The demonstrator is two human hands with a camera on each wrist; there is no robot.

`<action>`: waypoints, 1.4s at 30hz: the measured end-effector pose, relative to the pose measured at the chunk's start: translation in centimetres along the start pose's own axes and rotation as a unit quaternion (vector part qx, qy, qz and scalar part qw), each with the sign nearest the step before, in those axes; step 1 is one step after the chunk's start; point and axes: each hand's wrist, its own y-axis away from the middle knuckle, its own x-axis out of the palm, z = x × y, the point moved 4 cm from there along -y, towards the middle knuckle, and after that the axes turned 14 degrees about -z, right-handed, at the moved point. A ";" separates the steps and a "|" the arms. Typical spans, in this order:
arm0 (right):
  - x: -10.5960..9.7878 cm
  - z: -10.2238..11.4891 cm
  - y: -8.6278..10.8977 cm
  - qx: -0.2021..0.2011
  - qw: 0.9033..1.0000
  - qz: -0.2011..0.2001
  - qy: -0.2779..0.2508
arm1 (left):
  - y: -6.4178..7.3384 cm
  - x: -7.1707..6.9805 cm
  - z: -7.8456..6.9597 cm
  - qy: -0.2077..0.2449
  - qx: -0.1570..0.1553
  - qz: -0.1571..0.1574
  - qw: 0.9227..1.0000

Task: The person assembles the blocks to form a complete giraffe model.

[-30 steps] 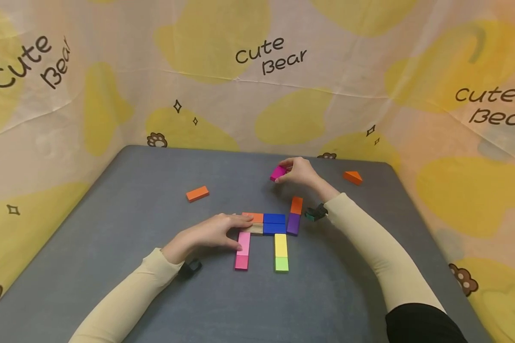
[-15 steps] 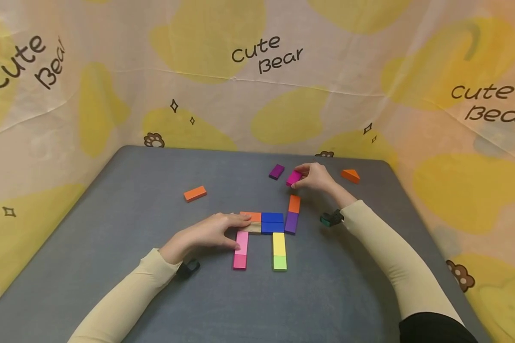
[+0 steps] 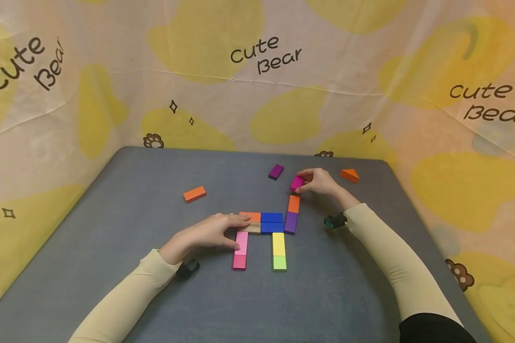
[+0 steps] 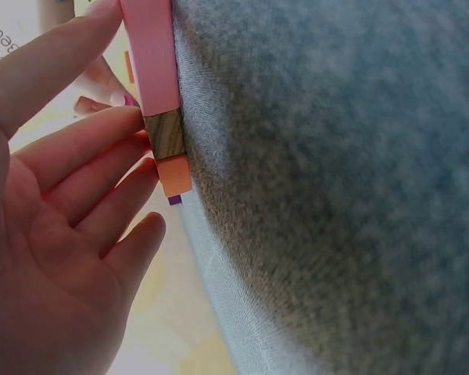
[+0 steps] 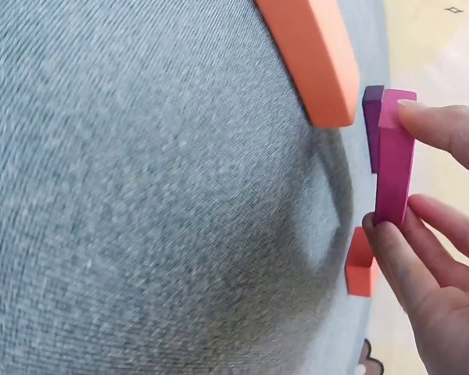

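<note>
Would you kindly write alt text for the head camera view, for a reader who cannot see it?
A person's right hand pinches a magenta block just beyond an orange block of a flat arrangement of coloured blocks on a grey table. The left hand rests on the arrangement's left side, at a pink block.

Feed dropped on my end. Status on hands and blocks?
Right hand pinches magenta block just beyond orange block. Left hand rests flat on block figure. Nothing between.
</note>
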 end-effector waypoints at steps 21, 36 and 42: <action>0.5 -0.6 0.1 0.003 1.000 0.029 -0.002 | 0.0 -0.1 -0.1 0.001 0.002 0.000 1.000; 1.0 -0.5 0.1 -0.013 0.999 0.041 0.025 | 0.0 -0.1 -0.1 0.000 0.003 0.000 1.000; 1.0 -0.4 0.1 -0.022 0.998 0.050 0.029 | 0.0 -0.1 -0.1 0.000 0.007 -0.003 1.000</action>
